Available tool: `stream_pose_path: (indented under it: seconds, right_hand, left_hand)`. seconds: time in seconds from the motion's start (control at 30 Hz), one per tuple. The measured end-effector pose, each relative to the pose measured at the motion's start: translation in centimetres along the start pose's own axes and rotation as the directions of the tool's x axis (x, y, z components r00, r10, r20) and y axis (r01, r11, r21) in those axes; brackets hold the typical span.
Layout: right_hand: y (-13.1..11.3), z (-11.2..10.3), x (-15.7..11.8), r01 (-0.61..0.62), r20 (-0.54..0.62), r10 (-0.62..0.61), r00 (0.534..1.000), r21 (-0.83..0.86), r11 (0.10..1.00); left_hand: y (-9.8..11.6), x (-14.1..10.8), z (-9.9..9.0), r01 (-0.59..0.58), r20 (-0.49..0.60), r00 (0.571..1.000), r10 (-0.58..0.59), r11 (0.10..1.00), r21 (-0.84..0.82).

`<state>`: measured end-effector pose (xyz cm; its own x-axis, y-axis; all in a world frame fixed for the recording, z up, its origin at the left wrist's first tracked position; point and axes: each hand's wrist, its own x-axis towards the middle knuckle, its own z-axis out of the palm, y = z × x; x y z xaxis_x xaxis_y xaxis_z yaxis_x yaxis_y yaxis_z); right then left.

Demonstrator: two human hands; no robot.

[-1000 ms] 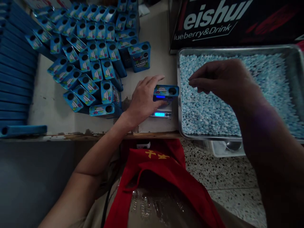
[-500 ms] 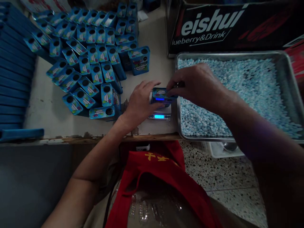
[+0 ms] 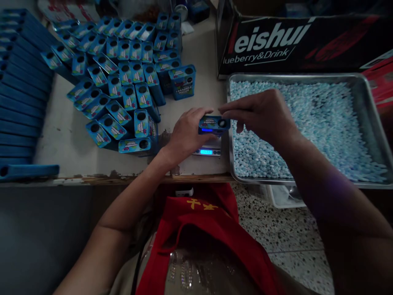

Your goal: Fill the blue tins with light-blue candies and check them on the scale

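My left hand (image 3: 190,131) grips a small blue tin (image 3: 211,123) by its left end, thumb in front and fingers behind. The tin is over a small digital scale (image 3: 217,147) with a lit blue display. A round hole at the tin's right end shows something white in it. Just above and right of that hole, my right hand (image 3: 260,112) has its fingers pressed together; what they hold, if anything, is too small to name. Below this hand lies a metal tray (image 3: 231,164) of pale blue and white candies (image 3: 260,155).
Many blue tins (image 3: 115,112) with round holes stand left of the scale. More blue tins (image 3: 24,102) are stacked in rows at the far left. A black printed carton (image 3: 270,45) stands behind the tray. A wooden edge (image 3: 107,179) borders the table in front.
My right hand has lifted slightly off the tin, and the tin's hole has come into view. The whole view has shifted a little. My left hand still grips the tin.
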<state>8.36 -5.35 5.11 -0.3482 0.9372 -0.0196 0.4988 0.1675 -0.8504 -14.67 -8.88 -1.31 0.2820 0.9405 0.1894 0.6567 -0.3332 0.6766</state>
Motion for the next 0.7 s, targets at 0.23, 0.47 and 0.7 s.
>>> stream_pose_path:
  seconds: [0.23, 0.47, 0.7]
  right_hand:
    - [2.4, -1.8, 1.5, 0.011, -0.185, 0.035, 0.982, 0.244, 0.97]
    - [3.8, 2.9, 11.6, 0.161, -0.107, -0.194, 0.975, -0.258, 0.953]
    - [3.5, 7.2, 15.4, 0.328, 0.091, -0.348, 0.933, -0.613, 0.719]
  left_hand:
    - [1.1, 1.2, 1.1, -0.034, 0.012, 0.999, 0.033, 0.994, 0.105]
    - [3.1, 0.0, -0.6, -0.058, -0.002, 0.998, 0.06, 0.975, 0.215]
    - [0.7, -8.2, -19.2, 0.258, -0.433, 0.896, -0.096, 0.907, 0.333]
